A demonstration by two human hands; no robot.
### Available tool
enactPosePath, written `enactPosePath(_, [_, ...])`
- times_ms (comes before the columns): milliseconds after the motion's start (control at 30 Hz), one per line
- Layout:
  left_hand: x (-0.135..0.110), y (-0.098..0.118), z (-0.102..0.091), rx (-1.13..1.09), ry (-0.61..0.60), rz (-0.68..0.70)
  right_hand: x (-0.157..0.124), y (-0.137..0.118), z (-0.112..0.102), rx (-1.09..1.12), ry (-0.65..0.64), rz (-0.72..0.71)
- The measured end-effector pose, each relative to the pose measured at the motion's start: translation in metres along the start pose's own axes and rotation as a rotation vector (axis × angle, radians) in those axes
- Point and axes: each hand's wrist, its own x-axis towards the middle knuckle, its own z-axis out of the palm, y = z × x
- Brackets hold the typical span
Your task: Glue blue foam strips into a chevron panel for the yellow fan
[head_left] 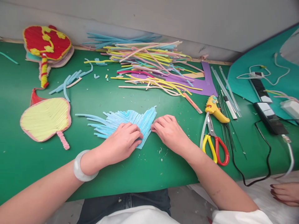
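Note:
A fan-shaped piece of light-blue pipe cleaners [130, 118] lies on the green table, its strips side by side and slanting two ways from a middle line. My left hand [127, 138], with a pale bangle [80, 166] on the wrist, rests on the piece with bent fingers closed together and pressing on it. At the right edge of the piece, the fingers of my right hand [167, 129] are pinched together against the strips. Its fingertips are partly hidden. Loose strip ends stick out to the left, at uneven lengths.
A yellow-green fan [45, 119] and a red fan [48, 43] lie left. Behind is a pile of coloured pipe cleaners [149, 62]. To the right are scissors [215, 146], a yellow glue gun [216, 109], wires and a black power strip [269, 118]. Another person's hand [285, 193] shows lower right.

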Motion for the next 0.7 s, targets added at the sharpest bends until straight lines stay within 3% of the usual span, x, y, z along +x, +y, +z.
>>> enactPosePath(433, [0.001, 0.001, -0.001, -0.063, -0.001, -0.042, -0.005, 0.001, -0.004, 0.197, 0.013, 0.064])
enactPosePath(700, [-0.001, 0.005, 0.0, -0.053, -0.015, -0.084, -0.011, 0.024, -0.001, 0.306, 0.064, 0.286])
